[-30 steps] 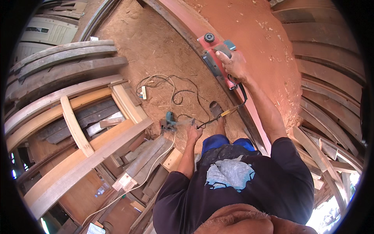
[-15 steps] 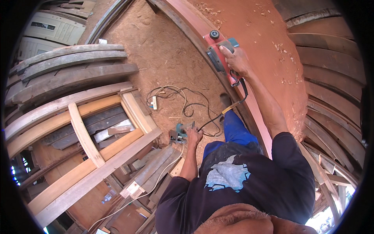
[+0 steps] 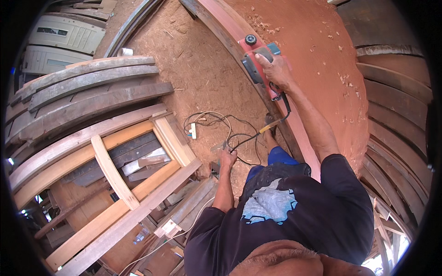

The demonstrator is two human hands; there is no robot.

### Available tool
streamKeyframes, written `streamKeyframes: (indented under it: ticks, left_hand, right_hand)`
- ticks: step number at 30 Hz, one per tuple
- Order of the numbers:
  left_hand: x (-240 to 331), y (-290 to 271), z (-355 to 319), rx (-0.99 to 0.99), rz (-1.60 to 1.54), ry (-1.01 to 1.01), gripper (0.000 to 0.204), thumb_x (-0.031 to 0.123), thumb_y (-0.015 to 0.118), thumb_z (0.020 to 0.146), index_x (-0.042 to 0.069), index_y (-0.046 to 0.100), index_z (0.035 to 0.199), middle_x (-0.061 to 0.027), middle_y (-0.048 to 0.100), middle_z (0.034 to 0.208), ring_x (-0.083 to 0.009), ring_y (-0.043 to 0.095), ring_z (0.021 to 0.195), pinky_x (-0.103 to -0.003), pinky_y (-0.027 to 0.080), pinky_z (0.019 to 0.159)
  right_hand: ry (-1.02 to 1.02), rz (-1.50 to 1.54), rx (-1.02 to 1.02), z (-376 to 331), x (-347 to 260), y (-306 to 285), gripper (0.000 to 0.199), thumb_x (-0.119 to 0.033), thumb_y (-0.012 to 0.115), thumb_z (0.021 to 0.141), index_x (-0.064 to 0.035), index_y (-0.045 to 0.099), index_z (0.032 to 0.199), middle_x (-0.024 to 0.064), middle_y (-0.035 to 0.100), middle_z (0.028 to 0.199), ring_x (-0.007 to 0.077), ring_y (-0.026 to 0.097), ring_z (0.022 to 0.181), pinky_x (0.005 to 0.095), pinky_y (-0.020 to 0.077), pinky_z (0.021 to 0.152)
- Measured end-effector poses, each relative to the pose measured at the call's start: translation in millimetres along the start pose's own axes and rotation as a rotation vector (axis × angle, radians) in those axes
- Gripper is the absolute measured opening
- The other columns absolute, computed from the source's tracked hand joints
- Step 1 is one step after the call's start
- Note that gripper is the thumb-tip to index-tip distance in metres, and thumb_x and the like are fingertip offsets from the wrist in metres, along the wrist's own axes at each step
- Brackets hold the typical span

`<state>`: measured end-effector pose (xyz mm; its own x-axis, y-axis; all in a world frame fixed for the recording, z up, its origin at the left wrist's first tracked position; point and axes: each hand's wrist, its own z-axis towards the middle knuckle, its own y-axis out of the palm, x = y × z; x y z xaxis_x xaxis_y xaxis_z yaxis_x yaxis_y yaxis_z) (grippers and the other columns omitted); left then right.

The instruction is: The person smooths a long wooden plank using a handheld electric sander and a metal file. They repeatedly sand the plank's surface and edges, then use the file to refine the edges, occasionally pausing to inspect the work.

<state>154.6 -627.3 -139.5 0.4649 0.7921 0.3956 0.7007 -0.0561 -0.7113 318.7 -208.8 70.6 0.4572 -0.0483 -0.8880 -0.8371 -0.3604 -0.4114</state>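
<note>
— Red-and-grey electric planer, up at one o'clock, resting on the long reddish plank. Right hand clenched over the top handle, arm stretched out from the lower edge.

— And the left hand?

— Down near six o'clock, closed around the black power cord, holding it away from the plank. Loose coils lying on the sawdust floor toward nine o'clock of that hand, beside a small white plug block.

— Step in hand?

— Looks like a planing pass along the plank's edge, partway up its length; shavings scattered past the tool at twelve o'clock.

— Needed next?

— Probably a steady push further toward twelve, sole kept flat on the wood, cord fed out with slack. Stacked curved timbers and a pale wooden frame off at nine o'clock, well apart from the work.
</note>
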Motion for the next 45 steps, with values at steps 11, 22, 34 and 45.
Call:
streamKeyframes:
  ticks: [11,22,34,45]
  left_hand:
    - [25.1,-72.0,91.0,0.133,-0.013,-0.027,0.029,0.025,0.067,0.077,-0.001,0.067,0.091,-0.0331,0.060,0.093,-0.0492,0.059,0.095,-0.055,0.047,0.085]
    - [66.3,-131.3,149.1,0.314,-0.022,0.001,0.024,0.020,0.072,0.074,-0.001,0.068,0.084,-0.0312,0.063,0.091,-0.0463,0.062,0.088,-0.053,0.049,0.083]
    - [114.3,-156.1,267.6,0.186,0.063,0.080,0.023,0.022,0.071,0.076,-0.001,0.071,0.081,-0.0286,0.064,0.077,-0.0453,0.064,0.085,-0.052,0.050,0.082]
    - [160.5,-205.2,398.2,0.073,0.055,0.019,0.025,0.024,0.072,0.076,0.003,0.072,0.091,-0.0281,0.065,0.090,-0.0451,0.060,0.099,-0.051,0.048,0.089]
  right_hand:
    - [-0.018,0.069,-0.039,96.0,-30.5,32.0,0.065,-0.066,0.057,0.093,-0.0064,0.074,0.111,0.0252,0.072,0.091,0.0358,0.070,0.093,0.0447,0.0512,0.083]
    - [-0.065,-0.075,-0.052,184.0,-46.3,60.1,0.065,-0.062,0.056,0.095,0.0007,0.066,0.084,0.0130,0.058,0.061,0.0247,0.060,0.060,0.0445,0.0475,0.061]
    - [-0.148,-0.001,0.031,284.7,-85.9,91.8,0.066,-0.065,0.055,0.094,0.0003,0.067,0.089,0.0096,0.058,0.062,0.0204,0.060,0.063,0.0418,0.0476,0.062]
    - [-0.082,-0.007,-0.030,395.8,-135.9,130.3,0.061,-0.064,0.056,0.095,-0.0051,0.070,0.102,0.0089,0.060,0.071,0.0206,0.060,0.071,0.0411,0.0482,0.069]
